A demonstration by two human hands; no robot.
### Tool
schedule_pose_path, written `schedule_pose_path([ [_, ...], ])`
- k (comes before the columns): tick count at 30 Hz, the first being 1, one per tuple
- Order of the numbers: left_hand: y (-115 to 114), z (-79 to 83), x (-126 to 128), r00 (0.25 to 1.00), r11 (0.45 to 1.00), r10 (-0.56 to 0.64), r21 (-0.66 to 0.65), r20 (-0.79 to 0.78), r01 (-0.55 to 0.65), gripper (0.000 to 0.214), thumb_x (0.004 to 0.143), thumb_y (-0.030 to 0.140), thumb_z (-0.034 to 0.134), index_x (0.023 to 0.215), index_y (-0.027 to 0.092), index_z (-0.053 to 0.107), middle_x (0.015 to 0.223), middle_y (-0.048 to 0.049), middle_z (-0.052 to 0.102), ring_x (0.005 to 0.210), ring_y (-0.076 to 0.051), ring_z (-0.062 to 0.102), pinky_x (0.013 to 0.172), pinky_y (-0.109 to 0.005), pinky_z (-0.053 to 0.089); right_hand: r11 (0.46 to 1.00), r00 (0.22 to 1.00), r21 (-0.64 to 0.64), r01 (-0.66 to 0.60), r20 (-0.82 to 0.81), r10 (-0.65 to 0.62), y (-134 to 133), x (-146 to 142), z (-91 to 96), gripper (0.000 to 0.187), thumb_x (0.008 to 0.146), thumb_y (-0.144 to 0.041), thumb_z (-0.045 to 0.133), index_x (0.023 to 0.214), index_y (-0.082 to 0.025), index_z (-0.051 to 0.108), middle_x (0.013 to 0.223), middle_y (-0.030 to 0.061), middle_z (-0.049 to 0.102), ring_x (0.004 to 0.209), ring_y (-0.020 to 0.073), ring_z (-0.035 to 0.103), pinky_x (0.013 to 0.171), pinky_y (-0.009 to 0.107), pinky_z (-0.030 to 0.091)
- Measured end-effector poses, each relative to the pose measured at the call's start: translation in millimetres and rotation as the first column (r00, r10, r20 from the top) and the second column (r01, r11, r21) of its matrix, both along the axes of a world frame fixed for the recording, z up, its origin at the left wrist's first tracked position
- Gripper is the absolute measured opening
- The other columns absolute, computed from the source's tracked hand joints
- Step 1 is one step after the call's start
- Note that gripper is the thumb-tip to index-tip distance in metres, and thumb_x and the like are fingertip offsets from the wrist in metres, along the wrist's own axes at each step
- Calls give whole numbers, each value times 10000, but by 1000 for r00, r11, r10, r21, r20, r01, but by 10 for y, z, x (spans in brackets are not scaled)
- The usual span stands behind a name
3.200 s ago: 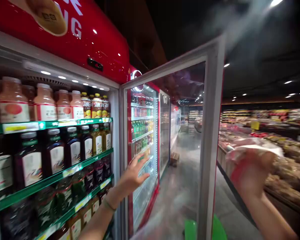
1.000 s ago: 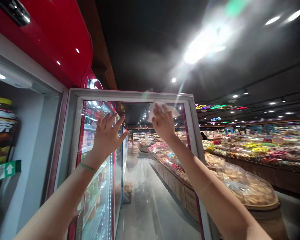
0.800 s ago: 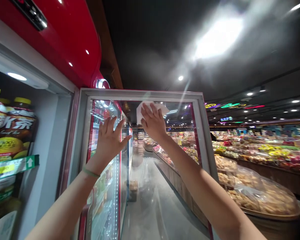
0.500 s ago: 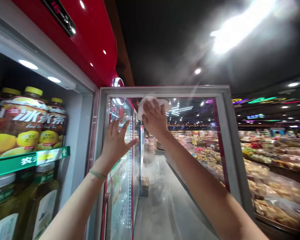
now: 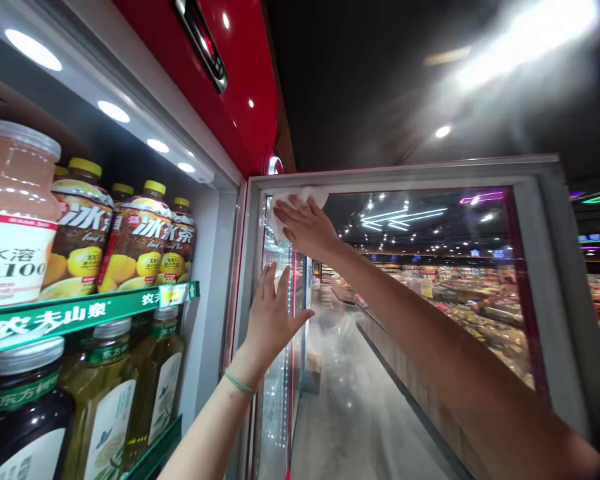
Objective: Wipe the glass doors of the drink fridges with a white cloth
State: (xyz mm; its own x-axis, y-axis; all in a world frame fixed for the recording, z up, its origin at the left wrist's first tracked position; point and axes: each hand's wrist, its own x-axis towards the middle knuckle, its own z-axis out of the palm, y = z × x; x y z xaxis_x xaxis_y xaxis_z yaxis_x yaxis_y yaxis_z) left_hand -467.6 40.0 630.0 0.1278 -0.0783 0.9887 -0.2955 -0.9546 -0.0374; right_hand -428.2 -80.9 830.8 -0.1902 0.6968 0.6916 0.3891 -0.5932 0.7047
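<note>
The glass door (image 5: pixel 430 280) of a red drinks cooler stands swung open in front of me. My right hand (image 5: pixel 307 227) presses a white cloth (image 5: pixel 285 203) flat against the glass at the door's top left corner, fingers spread over it. Lower down, my left hand (image 5: pixel 275 313) rests open on the glass near the hinge edge, fingers together and pointing up, a green band on its wrist.
Inside the cooler at left, green-edged shelves (image 5: pixel 80 313) carry bottles of lemon tea (image 5: pixel 140 240) and other drinks. Through the glass show more coolers, a grey aisle floor (image 5: pixel 350 407) and long counters of packed food (image 5: pixel 480 313) on the right.
My right hand has slid the cloth leftward along the top of the glass into the corner. My left hand has dropped lower on the pane. The view has turned left, showing more shelves.
</note>
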Motion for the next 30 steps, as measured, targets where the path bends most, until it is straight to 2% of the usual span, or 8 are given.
schedule_pose_path([
  [3, -51, -107, -11, 1000, 999, -21, -27, -8, 21, 1010, 839, 637, 697, 1604, 208, 196, 1649, -214, 259, 1547, -401, 237, 1202, -604, 360, 996, 1000, -94, 10, -6, -10, 27, 1, 61, 507, 1043, -268, 365, 1540, -222, 455, 1610, 18, 448, 1535, 274, 326, 1267, 556, 247],
  [8, -113, -186, -6, 998, 996, -55, -70, -36, 52, 1044, 843, 662, 674, 1622, 223, 134, 1672, -216, 202, 1564, -409, 184, 1206, -629, 326, 998, 999, -48, 33, -36, -35, 192, -19, 65, 540, 1026, -265, 397, 1553, -149, 425, 1628, 85, 411, 1545, 285, 304, 1280, 575, 211],
  [11, -124, -184, -20, 995, 994, -75, -88, -63, 69, 1049, 849, 657, 669, 1626, 237, 103, 1682, -214, 181, 1568, -409, 169, 1206, -630, 320, 986, 996, -151, 68, -51, -76, 217, -80, 16, 530, 1028, -269, 392, 1550, -190, 435, 1628, 39, 418, 1545, 263, 306, 1296, 544, 201],
  [15, -125, -185, -48, 993, 992, -91, -91, -79, 84, 1049, 867, 639, 655, 1633, 251, 53, 1686, -219, 165, 1572, -408, 157, 1201, -634, 318, 988, 988, -85, 129, -72, -135, 139, -176, -9, 532, 1033, -272, 373, 1558, -202, 422, 1640, 34, 399, 1555, 276, 282, 1289, 567, 208],
  [19, -106, -194, -54, 994, 993, -100, -73, -50, 96, 1058, 864, 675, 625, 1635, 238, 47, 1669, -237, 195, 1569, -409, 166, 1202, -631, 314, 971, 981, -174, 165, -72, -179, -153, -278, -80, 544, 1028, -283, 403, 1572, -304, 389, 1630, -43, 415, 1550, 247, 297, 1274, 528, 274],
  [23, -73, -195, -65, 991, 990, -122, -70, -51, 119, 1034, 871, 703, 590, 1636, 246, 65, 1668, -235, 185, 1570, -408, 158, 1207, -630, 299, 980, 979, 14, 201, -38, -200, -648, -431, -195, 583, 1029, -271, 383, 1608, -254, 322, 1644, 18, 394, 1550, 307, 286, 1265, 598, 247],
  [27, -78, -180, -116, 985, 986, -150, -79, -83, 144, 960, 905, 663, 581, 1632, 248, 111, 1667, -235, 161, 1569, -421, 139, 1198, -650, 289, 968, 968, -25, 250, -12, -251, -1121, -594, -408, 635, 1014, -243, 411, 1630, -268, 257, 1660, -6, 362, 1559, 276, 270, 1288, 547, 222],
  [30, -171, -176, -183, 980, 982, -178, -87, -89, 170, 874, 940, 567, 590, 1626, 264, 141, 1677, -223, 139, 1569, -419, 136, 1189, -661, 299, 948, 955, 113, 298, -42, -295, -1385, -702, -603, 639, 1006, -238, 406, 1629, -259, 264, 1659, 3, 361, 1558, 294, 270, 1281, 576, 224],
])
